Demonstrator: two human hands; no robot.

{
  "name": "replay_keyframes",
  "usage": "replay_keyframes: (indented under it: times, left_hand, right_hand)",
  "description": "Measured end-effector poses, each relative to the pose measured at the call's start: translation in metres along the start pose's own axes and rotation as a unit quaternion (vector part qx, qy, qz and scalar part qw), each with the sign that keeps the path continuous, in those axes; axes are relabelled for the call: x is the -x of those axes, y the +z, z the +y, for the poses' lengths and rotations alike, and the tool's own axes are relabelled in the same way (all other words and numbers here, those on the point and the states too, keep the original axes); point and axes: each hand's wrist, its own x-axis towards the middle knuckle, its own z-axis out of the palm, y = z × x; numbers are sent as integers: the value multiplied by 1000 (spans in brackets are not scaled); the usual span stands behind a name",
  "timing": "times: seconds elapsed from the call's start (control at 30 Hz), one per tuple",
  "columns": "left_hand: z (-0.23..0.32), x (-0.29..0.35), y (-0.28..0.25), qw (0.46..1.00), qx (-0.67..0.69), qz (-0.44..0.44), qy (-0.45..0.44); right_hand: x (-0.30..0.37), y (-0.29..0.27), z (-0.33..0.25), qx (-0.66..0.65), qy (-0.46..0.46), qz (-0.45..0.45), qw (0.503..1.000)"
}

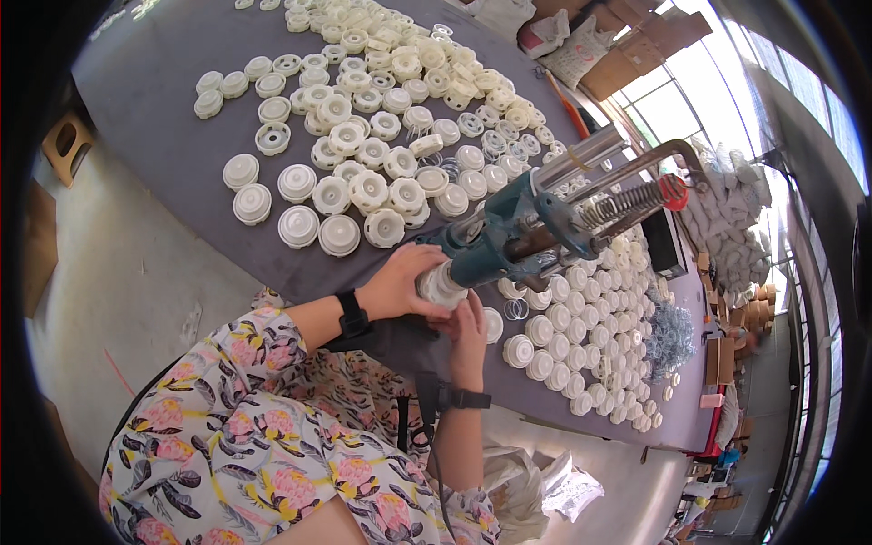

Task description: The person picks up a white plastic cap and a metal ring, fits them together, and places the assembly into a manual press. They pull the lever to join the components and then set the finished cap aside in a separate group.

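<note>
A white round plastic part (441,287) sits under the round end of a teal hand press (481,259). My left hand (400,282) is wrapped round the part's left side. From below, my right hand (467,329) pinches the part's near edge, its fingertips close to the left fingers. My hands partly cover the part, so its underside is hidden. Just right of my right hand lies a white disc (491,325), with a few thin metal rings (516,309) beyond it.
Many white caps (338,234) cover the table's left and far side. Rows of similar caps (545,329) fill the right, before a heap of clear small parts (670,336). The press carries a coil spring (627,204) and a bent metal lever (668,150). A brown stool (68,150) stands left.
</note>
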Motion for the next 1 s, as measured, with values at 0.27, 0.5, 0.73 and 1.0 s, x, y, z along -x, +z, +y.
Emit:
replay_keyframes:
  times: [0.27,0.5,0.73,1.0]
  left_hand:
    - [-10,-6,-2,999,1,-42,-15]
    - [-17,-5,6,997,-28,-66,-17]
    - [-18,-12,6,992,-19,-119,-34]
    - [-8,-10,4,989,-93,-105,-47]
  right_hand:
    - [-3,4,21,200,-187,65,960]
    - [3,17,33,267,-221,78,935]
    - [16,24,36,329,-259,89,904]
    - [16,23,25,208,-197,106,952]
